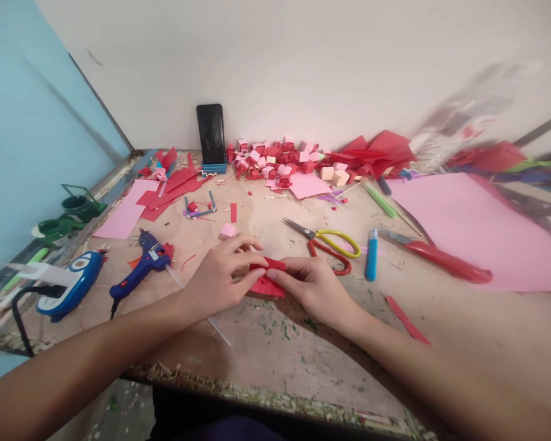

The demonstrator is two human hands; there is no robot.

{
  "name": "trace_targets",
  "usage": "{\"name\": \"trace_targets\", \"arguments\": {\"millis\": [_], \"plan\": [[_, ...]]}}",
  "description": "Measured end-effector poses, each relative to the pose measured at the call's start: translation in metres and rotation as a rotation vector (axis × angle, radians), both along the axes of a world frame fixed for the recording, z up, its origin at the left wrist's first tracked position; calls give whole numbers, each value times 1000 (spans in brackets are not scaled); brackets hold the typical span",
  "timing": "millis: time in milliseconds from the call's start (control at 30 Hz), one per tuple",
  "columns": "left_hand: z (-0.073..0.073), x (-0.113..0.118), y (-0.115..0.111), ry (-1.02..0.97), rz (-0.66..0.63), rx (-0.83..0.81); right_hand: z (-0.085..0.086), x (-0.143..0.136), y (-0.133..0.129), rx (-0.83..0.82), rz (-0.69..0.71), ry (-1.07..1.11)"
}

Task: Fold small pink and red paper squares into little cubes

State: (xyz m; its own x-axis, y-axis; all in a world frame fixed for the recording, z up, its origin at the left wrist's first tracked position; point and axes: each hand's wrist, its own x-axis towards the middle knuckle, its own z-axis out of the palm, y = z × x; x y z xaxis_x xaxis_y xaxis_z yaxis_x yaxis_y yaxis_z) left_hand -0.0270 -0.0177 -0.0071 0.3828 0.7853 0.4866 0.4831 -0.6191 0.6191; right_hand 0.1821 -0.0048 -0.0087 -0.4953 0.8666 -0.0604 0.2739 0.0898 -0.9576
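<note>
A small piece of red paper [268,286] is held between both hands above the middle of the table. My left hand [227,272] pinches its left side with thumb and fingers. On its right side my right hand [309,285] grips it the same way, the fingertips of the two hands close together. The paper looks folded, though the fingers cover part of it. Just behind my left hand sits a pink paper cube [228,231]. Scissors with yellow and red handles [334,242] lie open behind my right hand.
A blue glue gun [140,266] and a blue-white power strip [75,285] lie left. Behind stand a phone [211,133] and a pile of red and pink cubes [279,160]. Right are a blue pen-like tube [371,256], a red-handled knife [445,260] and a pink sheet [482,233].
</note>
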Motion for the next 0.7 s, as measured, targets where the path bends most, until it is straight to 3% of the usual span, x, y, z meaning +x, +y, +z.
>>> {"name": "trace_targets", "arguments": {"millis": [467,700], "plan": [[5,5,-1,-86,-28,-236,0,-1,1,94,-3,-24],[6,5,0,-103,44,-362,-1,0,-1,115,22,-2]]}}
